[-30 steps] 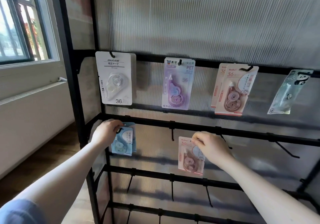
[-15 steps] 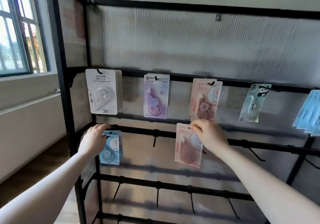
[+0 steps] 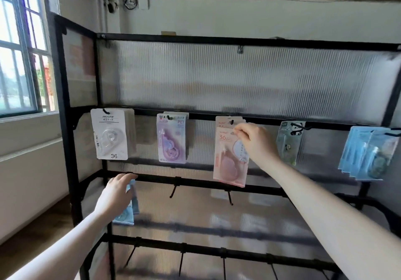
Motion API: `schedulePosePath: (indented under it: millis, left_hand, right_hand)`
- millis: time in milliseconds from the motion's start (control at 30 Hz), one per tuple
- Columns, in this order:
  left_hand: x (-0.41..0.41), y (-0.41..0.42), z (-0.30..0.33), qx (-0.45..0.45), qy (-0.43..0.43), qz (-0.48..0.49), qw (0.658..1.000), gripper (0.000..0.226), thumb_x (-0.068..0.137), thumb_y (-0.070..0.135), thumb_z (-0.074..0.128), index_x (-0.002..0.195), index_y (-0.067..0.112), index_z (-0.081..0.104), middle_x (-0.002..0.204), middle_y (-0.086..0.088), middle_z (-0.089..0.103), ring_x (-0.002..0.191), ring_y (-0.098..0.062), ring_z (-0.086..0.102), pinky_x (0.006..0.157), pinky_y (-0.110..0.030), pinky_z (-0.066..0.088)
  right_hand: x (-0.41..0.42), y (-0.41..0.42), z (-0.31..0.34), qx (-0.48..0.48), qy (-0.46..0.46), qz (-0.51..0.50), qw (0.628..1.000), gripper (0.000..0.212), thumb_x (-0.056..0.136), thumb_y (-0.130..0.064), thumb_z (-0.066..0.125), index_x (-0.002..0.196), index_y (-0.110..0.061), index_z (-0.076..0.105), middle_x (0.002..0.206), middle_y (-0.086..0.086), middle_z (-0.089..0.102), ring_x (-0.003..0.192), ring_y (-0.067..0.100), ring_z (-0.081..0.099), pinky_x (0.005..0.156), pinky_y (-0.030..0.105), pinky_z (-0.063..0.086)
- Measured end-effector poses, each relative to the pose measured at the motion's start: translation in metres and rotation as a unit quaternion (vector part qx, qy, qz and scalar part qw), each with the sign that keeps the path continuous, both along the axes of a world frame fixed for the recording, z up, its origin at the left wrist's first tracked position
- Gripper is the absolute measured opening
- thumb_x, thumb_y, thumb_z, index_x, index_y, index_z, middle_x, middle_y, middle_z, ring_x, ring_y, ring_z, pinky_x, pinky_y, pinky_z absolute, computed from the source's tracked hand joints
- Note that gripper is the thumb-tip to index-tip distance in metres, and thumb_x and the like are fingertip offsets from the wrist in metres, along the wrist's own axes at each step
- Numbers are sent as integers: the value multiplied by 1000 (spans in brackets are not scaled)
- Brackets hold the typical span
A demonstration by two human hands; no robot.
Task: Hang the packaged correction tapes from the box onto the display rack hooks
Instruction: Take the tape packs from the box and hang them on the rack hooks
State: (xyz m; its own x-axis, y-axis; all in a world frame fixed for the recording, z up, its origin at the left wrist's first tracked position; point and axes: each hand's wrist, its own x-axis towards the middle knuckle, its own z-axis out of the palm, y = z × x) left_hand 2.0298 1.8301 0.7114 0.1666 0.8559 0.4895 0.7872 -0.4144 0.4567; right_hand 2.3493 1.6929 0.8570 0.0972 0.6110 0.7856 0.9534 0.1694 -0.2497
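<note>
right hand [image 3: 256, 143]: pinches the top of a pink carded correction tape pack [image 3: 230, 160] marked 36, just below a black rack hook [image 3: 231, 121].
left hand [image 3: 116, 193]: fingers seemingly curled on a pale blue carded pack [image 3: 130, 212], partly hidden.

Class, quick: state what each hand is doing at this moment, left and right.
Left hand: fingers lie on the blue correction tape pack; a grip cannot be told.
Right hand: pinches the top of the pink correction tape pack.

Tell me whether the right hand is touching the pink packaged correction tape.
Touching. The head view shows the right hand pinching the top corner of the pink packaged correction tape just below its hook.
</note>
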Motion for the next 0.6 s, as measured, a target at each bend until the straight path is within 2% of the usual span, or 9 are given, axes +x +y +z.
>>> schedulePosePath:
  millis: [233, 600]
  left_hand:
    - [18, -20, 3, 6, 11, -10, 1000, 44, 85, 3, 52, 127, 16, 54, 129, -4, 52, 120, -24, 44, 97, -32, 35]
    - [34, -30, 6, 21, 39, -16, 999, 45, 86, 5, 52, 129, 20, 52, 130, 3, 50, 123, -18, 41, 99, -29, 35]
  right_hand:
    - [9, 11, 25, 34, -8, 16, 999, 20, 93, -18, 53, 101, -8, 68, 100, 4, 69, 92, 23, 62, 74, 32, 45]
    - [22, 40, 27, -10, 4, 22, 1000, 22, 96, -12, 47, 101, -4, 66, 105, 10, 66, 95, 28, 59, 79, 38, 47]
